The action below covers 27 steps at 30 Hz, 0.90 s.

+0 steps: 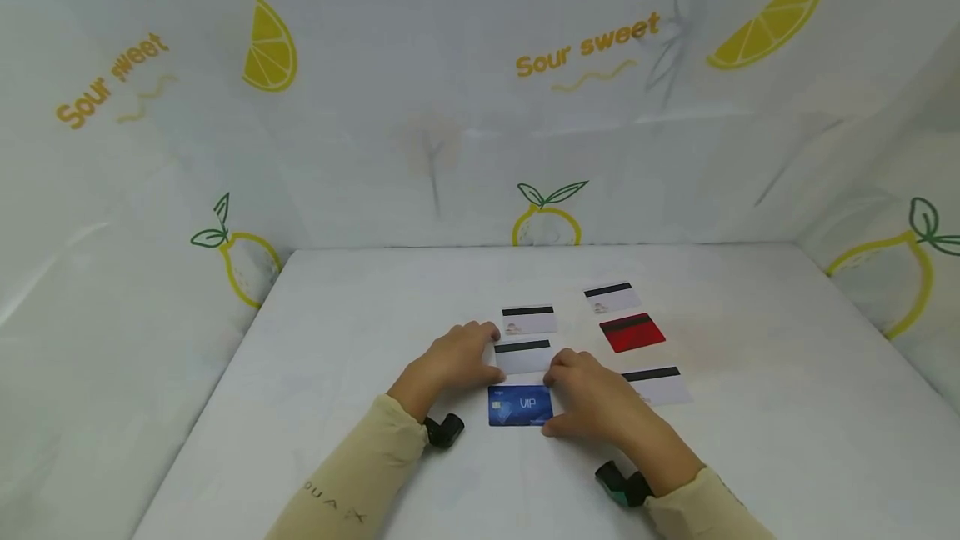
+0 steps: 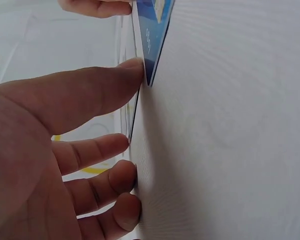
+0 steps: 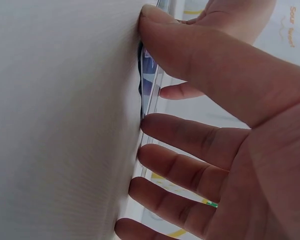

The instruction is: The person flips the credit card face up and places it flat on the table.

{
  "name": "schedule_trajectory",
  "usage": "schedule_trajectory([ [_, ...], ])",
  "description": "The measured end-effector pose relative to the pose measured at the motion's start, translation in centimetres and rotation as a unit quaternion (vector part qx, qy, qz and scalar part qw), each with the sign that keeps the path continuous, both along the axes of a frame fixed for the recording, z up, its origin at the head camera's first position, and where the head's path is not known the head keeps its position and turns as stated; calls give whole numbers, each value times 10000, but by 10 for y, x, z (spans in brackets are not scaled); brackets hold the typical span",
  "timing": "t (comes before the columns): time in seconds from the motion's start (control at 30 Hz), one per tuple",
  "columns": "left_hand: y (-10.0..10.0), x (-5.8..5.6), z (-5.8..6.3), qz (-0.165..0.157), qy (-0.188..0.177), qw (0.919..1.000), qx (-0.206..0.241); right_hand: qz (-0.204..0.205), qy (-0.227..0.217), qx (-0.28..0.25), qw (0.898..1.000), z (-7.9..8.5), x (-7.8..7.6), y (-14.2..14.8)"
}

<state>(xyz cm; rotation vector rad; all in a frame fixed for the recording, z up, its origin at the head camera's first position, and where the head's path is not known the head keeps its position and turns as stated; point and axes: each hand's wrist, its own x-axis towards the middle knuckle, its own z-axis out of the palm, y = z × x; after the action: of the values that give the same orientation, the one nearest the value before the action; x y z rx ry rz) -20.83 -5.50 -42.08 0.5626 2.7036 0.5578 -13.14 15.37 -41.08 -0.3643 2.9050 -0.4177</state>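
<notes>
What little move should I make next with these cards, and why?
I'd probably ease the blue VIP card slightly away from you, toward the striped white card just beyond it. A narrow gap shows between the two, and your left hand is near the blue one's far left corner, with your right hand beside its right edge.

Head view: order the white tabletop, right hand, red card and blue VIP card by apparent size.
1. White tabletop
2. Right hand
3. Blue VIP card
4. Red card (it lies farther from the camera)
</notes>
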Motion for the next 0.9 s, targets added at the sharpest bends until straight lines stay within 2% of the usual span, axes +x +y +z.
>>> schedule_trajectory([
  [0.23,0,-3,2,-4,107,9999,-22,74,-26,-77,9999,3,-4,0],
  [0.33,1,-3,2,-19,78,10000,-26,0,-197,-336,9992,6,-9,3],
  [0.5,0,-2,2,18,52,10000,-56,-326,-454,-862,9947,8,-28,12],
  [0.67,0,1,3,-23,11,10000,-6,-654,-665,-798,9924,6,-48,14],
  [0.9,-3,0,1,-78,-18,10000,50,-722,-796,-866,9904,1,-60,11],
])
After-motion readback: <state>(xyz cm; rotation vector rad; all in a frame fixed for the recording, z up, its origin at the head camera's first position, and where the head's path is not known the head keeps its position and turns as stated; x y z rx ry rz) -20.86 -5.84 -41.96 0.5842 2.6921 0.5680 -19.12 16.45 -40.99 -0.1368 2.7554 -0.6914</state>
